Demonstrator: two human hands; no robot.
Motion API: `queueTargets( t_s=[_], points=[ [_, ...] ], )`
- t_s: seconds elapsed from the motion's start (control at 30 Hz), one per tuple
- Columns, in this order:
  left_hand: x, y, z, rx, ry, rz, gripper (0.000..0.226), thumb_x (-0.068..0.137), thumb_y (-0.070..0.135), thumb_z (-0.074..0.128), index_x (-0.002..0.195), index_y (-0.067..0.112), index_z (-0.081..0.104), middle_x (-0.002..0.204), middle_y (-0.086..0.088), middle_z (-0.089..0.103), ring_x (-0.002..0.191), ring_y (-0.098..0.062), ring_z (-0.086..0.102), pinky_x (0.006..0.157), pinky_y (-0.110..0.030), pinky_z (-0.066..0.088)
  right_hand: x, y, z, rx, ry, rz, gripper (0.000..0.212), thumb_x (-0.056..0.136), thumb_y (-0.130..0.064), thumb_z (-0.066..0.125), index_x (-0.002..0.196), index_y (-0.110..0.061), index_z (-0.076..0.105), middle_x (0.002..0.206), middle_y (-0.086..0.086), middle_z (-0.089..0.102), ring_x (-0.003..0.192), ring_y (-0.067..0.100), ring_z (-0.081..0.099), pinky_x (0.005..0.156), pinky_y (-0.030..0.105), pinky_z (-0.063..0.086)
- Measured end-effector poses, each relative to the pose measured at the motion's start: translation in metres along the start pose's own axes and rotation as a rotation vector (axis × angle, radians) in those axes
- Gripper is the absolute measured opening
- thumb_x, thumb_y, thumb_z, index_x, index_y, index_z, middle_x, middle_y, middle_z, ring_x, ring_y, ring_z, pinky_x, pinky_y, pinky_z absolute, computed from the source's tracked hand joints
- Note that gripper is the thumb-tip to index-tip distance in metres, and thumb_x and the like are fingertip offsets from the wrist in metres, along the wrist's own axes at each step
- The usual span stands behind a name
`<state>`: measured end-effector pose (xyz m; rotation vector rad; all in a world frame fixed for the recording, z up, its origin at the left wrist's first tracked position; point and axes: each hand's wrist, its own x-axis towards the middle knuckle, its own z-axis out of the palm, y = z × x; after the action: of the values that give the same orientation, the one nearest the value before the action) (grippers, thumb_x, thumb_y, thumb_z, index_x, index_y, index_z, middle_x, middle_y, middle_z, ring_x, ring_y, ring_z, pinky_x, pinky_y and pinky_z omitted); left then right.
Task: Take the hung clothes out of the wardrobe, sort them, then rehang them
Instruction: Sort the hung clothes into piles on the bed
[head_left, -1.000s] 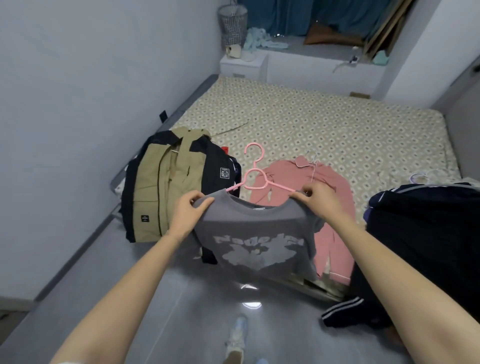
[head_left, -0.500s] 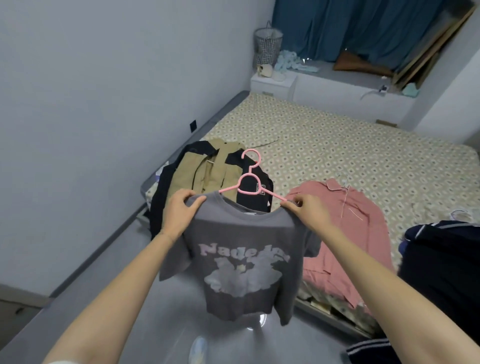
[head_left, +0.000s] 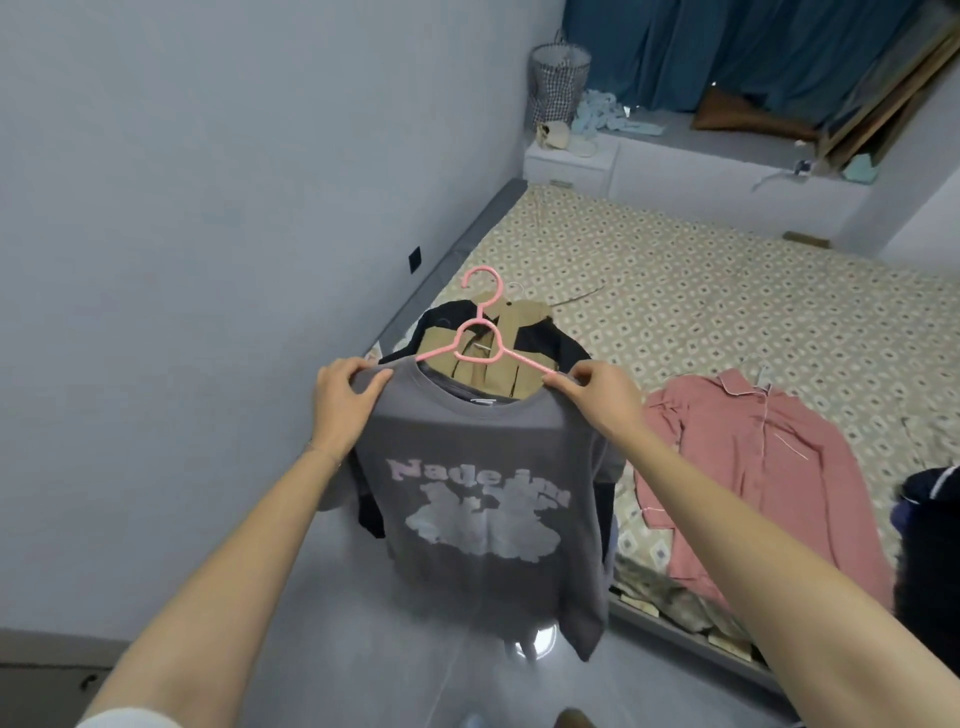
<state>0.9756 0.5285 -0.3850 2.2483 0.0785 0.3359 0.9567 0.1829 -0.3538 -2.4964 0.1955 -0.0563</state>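
Grey printed cotton T-shirt (head_left: 483, 499) on pink plastic heart-necked hanger (head_left: 479, 316), up in air off bed's (head_left: 675, 291) near left corner. Left hand (head_left: 345, 400) pinching one shoulder, right hand (head_left: 597, 400) pinching other shoulder plus hanger arm. Best: level both shoulders, seat seams squarely, spare the collar.

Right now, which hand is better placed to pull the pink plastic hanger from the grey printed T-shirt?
Probably right: the right hand pinches the pink plastic hanger; left hand grips the grey printed T-shirt.

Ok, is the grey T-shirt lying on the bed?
No, the left hand and right hand hold the grey T-shirt up on the pink hanger.
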Motion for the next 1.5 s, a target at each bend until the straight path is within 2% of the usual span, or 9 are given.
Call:
queueTargets(
  t_s=[0.1, 0.2, 0.47, 0.6, 0.73, 1.0, 1.17, 1.3, 1.5],
  points=[
    [0.044, -0.004, 0.001, 0.021, 0.055, 0.02, 0.017, 0.088, 0.038, 0.071, 0.086, 0.022, 0.069, 0.093, 0.001, 0.068, 0.096, -0.025, 0.057, 0.085, -0.026, 0.037, 0.027, -0.016, 0.007, 0.063, 0.023, 0.01, 0.066, 0.081, -0.069, 0.06, 0.07, -0.005, 0.056, 0.057, 0.002, 0.047, 0.054, 0.017, 0.042, 0.052, 0.033, 0.03],
    [0.086, -0.003, 0.013, 0.048, 0.08, 0.048, 0.021, 0.089, 0.037, 0.071, 0.089, 0.016, 0.069, 0.095, -0.001, 0.068, 0.097, -0.026, 0.055, 0.085, -0.027, 0.037, 0.06, -0.024, 0.013, 0.066, 0.024, 0.012, 0.057, 0.083, -0.064, 0.062, 0.061, -0.014, 0.044, 0.054, -0.003, 0.043, 0.053, 0.015, 0.04, 0.052, 0.032, 0.028],
    [0.189, -0.022, 0.086, 0.041, -0.056, 0.005, 0.014, 0.09, 0.038, 0.069, 0.085, 0.026, 0.062, 0.095, 0.0, 0.064, 0.101, -0.026, 0.053, 0.085, -0.029, 0.038, 0.174, 0.001, 0.035, 0.065, 0.002, 0.06, 0.058, 0.084, -0.062, 0.063, 0.06, -0.019, 0.033, 0.053, -0.003, 0.04, 0.051, 0.015, 0.038, 0.049, 0.032, 0.025],
    [0.237, -0.027, 0.116, 0.112, -0.109, -0.005, 0.017, 0.092, 0.037, 0.067, 0.087, 0.02, 0.067, 0.094, -0.001, 0.066, 0.096, -0.025, 0.056, 0.086, -0.04, 0.046, 0.238, 0.013, 0.042, 0.019, -0.04, 0.079, 0.057, 0.085, -0.062, 0.061, 0.06, -0.017, 0.038, 0.055, -0.003, 0.044, 0.054, 0.017, 0.043, 0.049, 0.033, 0.028],
    [0.28, -0.034, 0.147, 0.125, -0.128, 0.0, 0.015, 0.092, 0.035, 0.067, 0.09, 0.021, 0.067, 0.095, -0.001, 0.067, 0.096, -0.026, 0.056, 0.085, -0.037, 0.044, 0.287, 0.025, 0.052, -0.014, -0.016, 0.11, 0.054, 0.088, -0.058, 0.06, 0.068, -0.009, 0.053, 0.064, 0.001, 0.056, 0.062, 0.021, 0.052, 0.052, 0.033, 0.035],
    [0.342, -0.073, 0.225, 0.188, -0.342, -0.048, 0.02, 0.092, 0.035, 0.064, 0.1, 0.016, 0.068, 0.103, -0.004, 0.066, 0.103, -0.028, 0.055, 0.091, -0.04, 0.043, 0.34, 0.057, 0.095, -0.051, -0.074, 0.231, 0.044, 0.095, -0.048, 0.057, 0.06, -0.029, 0.038, 0.061, -0.008, 0.046, 0.06, 0.016, 0.044, 0.048, 0.028, 0.028],
    [0.368, -0.091, 0.268, 0.203, -0.455, -0.018, 0.023, 0.091, 0.025, 0.069, 0.107, 0.008, 0.068, 0.106, -0.009, 0.065, 0.104, -0.027, 0.054, 0.084, -0.03, 0.036, 0.372, 0.089, 0.133, -0.12, -0.105, 0.351, 0.047, 0.095, -0.053, 0.052, 0.079, -0.009, 0.058, 0.079, 0.008, 0.059, 0.073, 0.029, 0.056, 0.062, 0.037, 0.044],
    [0.381, -0.12, 0.299, 0.224, -0.549, -0.017, 0.018, 0.09, 0.031, 0.067, 0.1, 0.016, 0.065, 0.099, -0.002, 0.062, 0.098, -0.026, 0.056, 0.08, -0.036, 0.044, 0.388, 0.105, 0.159, -0.155, -0.197, 0.397, 0.027, 0.097, -0.038, 0.055, 0.086, -0.014, 0.054, 0.091, 0.01, 0.06, 0.084, 0.032, 0.058, 0.069, 0.037, 0.044],
    [0.384, -0.159, 0.335, 0.339, -0.635, 0.044, 0.035, 0.088, 0.039, 0.069, 0.115, 0.018, 0.062, 0.107, -0.006, 0.061, 0.102, -0.029, 0.055, 0.089, -0.046, 0.045, 0.401, 0.127, 0.198, -0.066, -0.201, 0.469, 0.013, 0.094, -0.022, 0.061, 0.087, -0.011, 0.061, 0.086, 0.009, 0.062, 0.086, 0.033, 0.06, 0.067, 0.037, 0.043]
  ],
)
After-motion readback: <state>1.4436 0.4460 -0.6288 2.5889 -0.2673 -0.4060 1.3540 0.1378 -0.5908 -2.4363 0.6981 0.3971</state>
